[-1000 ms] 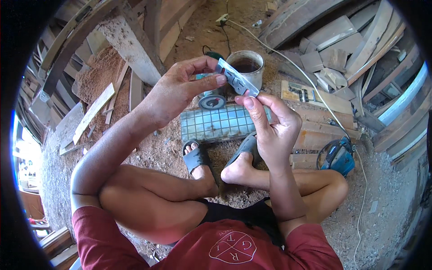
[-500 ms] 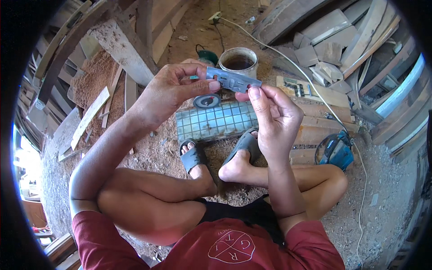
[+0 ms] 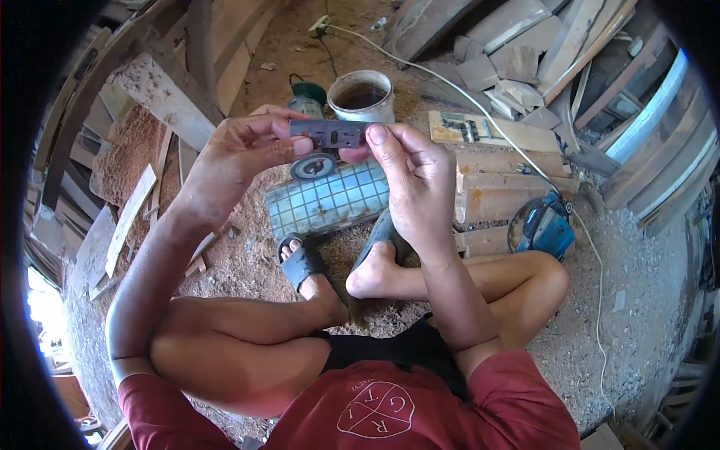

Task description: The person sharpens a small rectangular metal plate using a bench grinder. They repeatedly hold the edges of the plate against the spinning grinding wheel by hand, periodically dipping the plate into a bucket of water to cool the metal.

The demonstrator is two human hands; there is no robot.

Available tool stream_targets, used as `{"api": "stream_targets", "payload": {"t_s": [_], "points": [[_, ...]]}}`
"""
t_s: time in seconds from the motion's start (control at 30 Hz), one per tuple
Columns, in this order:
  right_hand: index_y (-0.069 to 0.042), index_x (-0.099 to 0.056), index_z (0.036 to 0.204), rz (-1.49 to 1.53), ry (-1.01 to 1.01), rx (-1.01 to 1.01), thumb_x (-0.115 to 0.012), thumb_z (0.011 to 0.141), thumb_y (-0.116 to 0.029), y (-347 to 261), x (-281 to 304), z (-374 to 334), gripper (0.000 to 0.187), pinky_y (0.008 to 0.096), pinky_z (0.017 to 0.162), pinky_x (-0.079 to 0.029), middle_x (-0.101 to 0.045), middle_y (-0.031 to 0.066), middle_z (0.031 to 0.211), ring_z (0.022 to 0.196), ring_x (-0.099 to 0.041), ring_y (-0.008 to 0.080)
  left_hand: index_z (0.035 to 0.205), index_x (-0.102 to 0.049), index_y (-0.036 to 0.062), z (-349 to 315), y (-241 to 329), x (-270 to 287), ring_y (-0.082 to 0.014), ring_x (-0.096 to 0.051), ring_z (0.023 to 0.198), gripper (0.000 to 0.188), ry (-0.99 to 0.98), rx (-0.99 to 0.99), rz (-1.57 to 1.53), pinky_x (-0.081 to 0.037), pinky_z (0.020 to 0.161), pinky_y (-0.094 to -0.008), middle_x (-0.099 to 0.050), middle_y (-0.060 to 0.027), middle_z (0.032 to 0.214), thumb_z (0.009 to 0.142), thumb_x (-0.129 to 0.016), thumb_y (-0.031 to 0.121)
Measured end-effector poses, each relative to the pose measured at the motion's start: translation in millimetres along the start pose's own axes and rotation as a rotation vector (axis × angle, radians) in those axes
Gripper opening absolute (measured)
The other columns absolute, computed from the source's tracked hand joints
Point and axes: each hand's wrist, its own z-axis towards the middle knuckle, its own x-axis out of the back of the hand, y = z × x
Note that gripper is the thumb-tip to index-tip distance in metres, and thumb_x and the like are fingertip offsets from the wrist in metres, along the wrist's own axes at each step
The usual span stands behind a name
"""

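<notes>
My left hand (image 3: 229,161) pinches one end of a flat, slotted metal plate (image 3: 334,136) between thumb and fingers. At the plate's other end, my right hand (image 3: 420,184) has its thumb and fingers closed on it. The plate is held level, its dark grey face with several slots turned toward me. Beneath it, a grey round disc (image 3: 313,166) rests by the far edge of a blue tiled block (image 3: 330,199). Just beyond the plate is a white bucket (image 3: 381,103) of dark liquid, with a green machine (image 3: 309,93) to its left.
A blue power tool (image 3: 547,228) sits on the right, near my knee. A white cable (image 3: 491,114) crosses the ground there. Small metal parts lie on a wooden board (image 3: 517,138). Sawdust (image 3: 131,146) and offcuts heap at left; more offcuts (image 3: 517,64) pile at far right.
The plate has turned from a tilted, shiny view to a level, darker face. Both hands still hold it. The whole view has shifted, so the surroundings appear further left.
</notes>
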Motion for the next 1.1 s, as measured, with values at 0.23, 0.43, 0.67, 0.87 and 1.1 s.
{"api": "stream_targets", "payload": {"t_s": [0.23,0.43,0.67,0.87,1.1], "points": [[0.007,-0.074,0.104,-0.038,-0.088,0.003,-0.060,0.107,-0.021,-8.2,6.1,-4.8,0.031,0.0257,0.073,-0.050,-0.077,0.0078,0.088,0.080,-0.066,0.0078,0.109,-0.072,0.0024,4.4,-9.2,7.9,-0.0118,-0.060,0.114,0.017,0.014,0.012,0.045,-0.042,0.105,-0.0315,-0.066,-0.0030,0.117,0.102,-0.067,0.017],[0.006,-0.074,0.104,0.115,-0.162,0.014,-0.065,0.104,-0.022,1.4,4.6,-5.0,0.029,0.0250,0.076,-0.051,-0.078,0.0093,0.090,0.081,-0.066,0.0083,0.104,-0.071,0.0037,3.9,-10.7,11.0,-0.0114,-0.061,0.111,0.016,-0.052,0.095,-0.086,-0.040,0.108,-0.0316,-0.066,-0.0022,0.113,0.102,-0.066,0.019],[0.004,-0.071,0.099,-0.033,-0.077,-0.151,-0.079,0.096,-0.019,6.8,3.0,-5.3,0.024,0.0267,0.080,-0.056,-0.075,0.0113,0.089,0.089,-0.071,0.0138,0.093,-0.067,0.0069,0.8,-7.0,3.8,-0.0121,-0.061,0.111,0.012,-0.049,0.069,-0.055,-0.044,0.104,-0.0321,-0.065,-0.0047,0.118,0.097,-0.075,0.014],[0.002,-0.077,0.100,0.117,-0.121,-0.079,-0.083,0.092,-0.014,4.3,-10.2,-6.4,0.019,0.0249,0.075,-0.055,-0.076,0.0077,0.086,0.084,-0.071,0.0098,0.088,-0.067,0.0046,-1.5,-7.7,1.5,-0.0158,-0.060,0.115,0.019,-0.202,-0.097,0.061,-0.044,0.104,-0.0335,-0.063,-0.0077,0.123,0.095,-0.079,0.018],[0.003,-0.077,0.098,0.024,-0.149,-0.097,-0.080,0.094,-0.013,8.7,-9.8,-9.2,0.017,0.0248,0.075,-0.055,-0.077,0.0066,0.088,0.082,-0.069,0.0085,0.088,-0.072,0.0043,-2.9,-2.1,1.8,-0.0167,-0.058,0.116,0.017,-0.225,-0.144,0.321,-0.043,0.105,-0.0351,-0.063,-0.0069,0.121,0.093,-0.079,0.018]]}}
